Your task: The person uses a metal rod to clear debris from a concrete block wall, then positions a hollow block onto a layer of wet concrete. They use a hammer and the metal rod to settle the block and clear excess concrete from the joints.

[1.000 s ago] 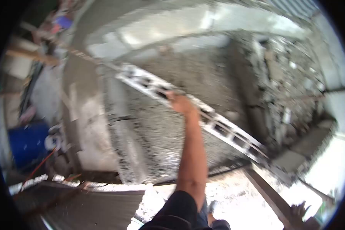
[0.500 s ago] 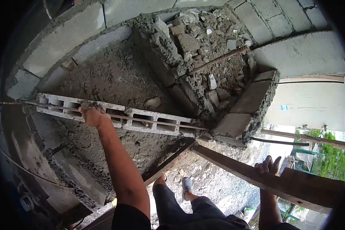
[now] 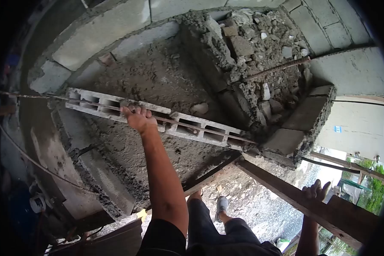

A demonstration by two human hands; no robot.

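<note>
A row of hollow concrete blocks (image 3: 175, 129) lies across the middle of the view, with a steel rebar (image 3: 187, 123) running along its top. My left hand (image 3: 139, 119) reaches down onto the row over the rebar, its bent fingers closed at a grey lump of wet mortar (image 3: 126, 103). The palm side is hidden, so part of the grip cannot be seen. To the right, my right hand (image 3: 317, 190) shows beyond the edge of a wooden beam (image 3: 281, 190). Its fingers are loosely bent and the thumb stands apart. That beam covers the wrist.
A block-walled compartment full of rubble (image 3: 273, 64) sits behind the row, crossed by another rebar (image 3: 279, 69). Block walls (image 3: 102, 36) curve along the back. Rough wet mortar lies on both sides of the row. A white panel (image 3: 358, 126) stands right, and gravel (image 3: 260, 200) lies below.
The view has shifted, so the scene sits farther right and slightly lower. My left hand remains at the same part of the block row; my right hand remains beyond the beam.
</note>
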